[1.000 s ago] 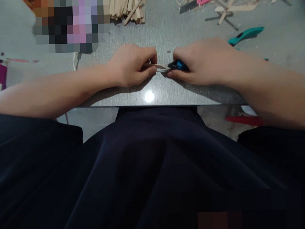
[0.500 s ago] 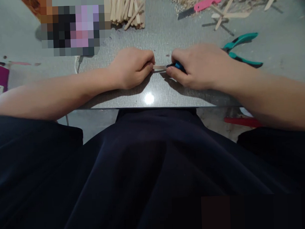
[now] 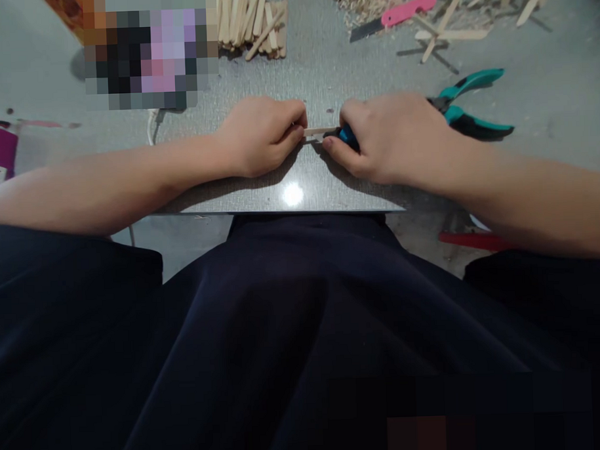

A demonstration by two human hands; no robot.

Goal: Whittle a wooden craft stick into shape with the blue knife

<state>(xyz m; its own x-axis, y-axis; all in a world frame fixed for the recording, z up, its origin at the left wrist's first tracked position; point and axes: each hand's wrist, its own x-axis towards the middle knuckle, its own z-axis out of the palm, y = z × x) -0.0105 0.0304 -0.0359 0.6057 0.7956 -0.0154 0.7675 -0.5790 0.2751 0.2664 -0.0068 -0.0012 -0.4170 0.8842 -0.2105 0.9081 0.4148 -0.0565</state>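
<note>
Tan and plain, a narrow flat wooden stick (image 3: 319, 132) spans the gap between the two hands, over the grey, fine-textured tabletop (image 3: 314, 77) near its front edge. The left hand (image 3: 262, 138) is closed, its thumb and curled fingers pinching the stick. The right hand (image 3: 398, 136) wraps around a blue-and-black handheld tool (image 3: 348, 138), likely a craft cutter, whose dark tip meets the stick's other side of the gap; whether a blade bites into the wood there, I cannot tell.

To trim or shave well here, I would hold the stick firm and level and work the tool in short, light strokes rather than one hard push. Wood this thin would probably split if forced. The left fingertips sit near the tool's tip, so any cutting edge is best turned away from them.

What shows of the stick is a short, straight, light length, with no break or stain that I can make out; both its ends are lost behind the fingers and the tool
</note>
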